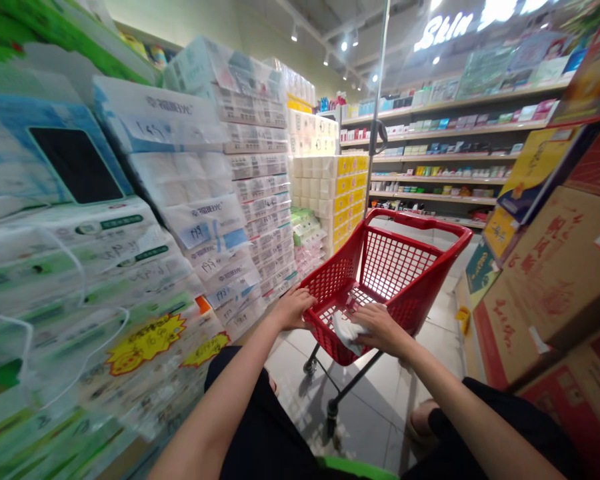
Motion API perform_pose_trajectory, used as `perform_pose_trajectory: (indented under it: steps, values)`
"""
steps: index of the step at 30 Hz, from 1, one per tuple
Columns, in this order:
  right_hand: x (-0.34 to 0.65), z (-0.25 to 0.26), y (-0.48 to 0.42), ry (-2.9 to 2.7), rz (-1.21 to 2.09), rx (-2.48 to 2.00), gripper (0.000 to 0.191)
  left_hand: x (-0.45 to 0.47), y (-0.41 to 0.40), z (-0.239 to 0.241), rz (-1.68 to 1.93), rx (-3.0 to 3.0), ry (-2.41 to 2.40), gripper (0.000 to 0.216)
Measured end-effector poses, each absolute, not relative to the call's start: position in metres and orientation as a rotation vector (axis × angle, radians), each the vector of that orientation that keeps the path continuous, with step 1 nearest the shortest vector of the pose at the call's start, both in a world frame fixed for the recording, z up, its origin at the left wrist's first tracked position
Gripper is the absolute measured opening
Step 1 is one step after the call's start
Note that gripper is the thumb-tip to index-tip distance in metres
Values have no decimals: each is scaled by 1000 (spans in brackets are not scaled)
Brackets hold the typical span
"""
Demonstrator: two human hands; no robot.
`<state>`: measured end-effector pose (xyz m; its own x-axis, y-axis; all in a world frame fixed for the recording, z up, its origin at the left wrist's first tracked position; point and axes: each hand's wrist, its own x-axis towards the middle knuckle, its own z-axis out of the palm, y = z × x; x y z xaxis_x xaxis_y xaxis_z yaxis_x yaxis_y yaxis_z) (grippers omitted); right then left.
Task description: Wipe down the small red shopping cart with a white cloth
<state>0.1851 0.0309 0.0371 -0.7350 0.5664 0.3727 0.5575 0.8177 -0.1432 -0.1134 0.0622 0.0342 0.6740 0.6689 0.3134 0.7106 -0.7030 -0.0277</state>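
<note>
Head view: both bare forearms reach forward and down from the lower edge of the picture, over dark-clothed knees, and meet at the near end of a red shopping cart [405,267]. The left arm runs straight up from lower left. Its left hand [293,308] lies palm down on the cart's near left corner, fingers curled over the top rim and clasping it. The right arm comes in from lower right, with the wrist bent slightly inward. The right hand [380,330] is closed around a crumpled white cloth [347,331], with the knuckles up and the thumb side towards the left hand.

The cloth bulges out to the left of the right hand's fingers and presses against the near rim and upper wall of the basket, just right of the left hand; the two hands are near each other but apart. The cart stands on its wheeled frame on a pale tiled floor [370,413], its mesh basket tilting away from the person.

Stacked packs of tissue paper [200,200] wall in the left side, and cardboard boxes [550,280] line the right. Store shelves [445,143] with small goods run across the back, behind a thin metal pole [379,93] that rises past the cart's far end.
</note>
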Motion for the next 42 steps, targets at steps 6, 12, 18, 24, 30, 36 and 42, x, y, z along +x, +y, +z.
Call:
perform_pose_trajectory:
  steps: [6, 12, 18, 24, 30, 36, 42]
  values:
    - [201, 41, 36, -2574, -53, -887, 38, -108, 76, 20, -436, -2652, -1181, 50]
    - [205, 38, 16, -2602, -279, -879, 28, -80, 67, 10, -523, -2643, -1178, 53]
    - [186, 24, 3, -2466, -536, -1196, 21, -51, 56, 10, -556, -2606, -1229, 56]
    - [178, 25, 6, -2440, -545, -1361, 13, -29, 46, 15, -484, -2665, -1206, 50]
    - [165, 18, 12, -2417, -506, -1434, 16, -16, 31, 17, -442, -2697, -1212, 40]
    - [190, 14, 8, -2476, -460, -1248, 17, -20, 20, 23, -434, -2810, -1121, 43]
    - [236, 17, 5, -2558, -395, -1142, 24, -44, 38, 44, -466, -2866, -753, 41]
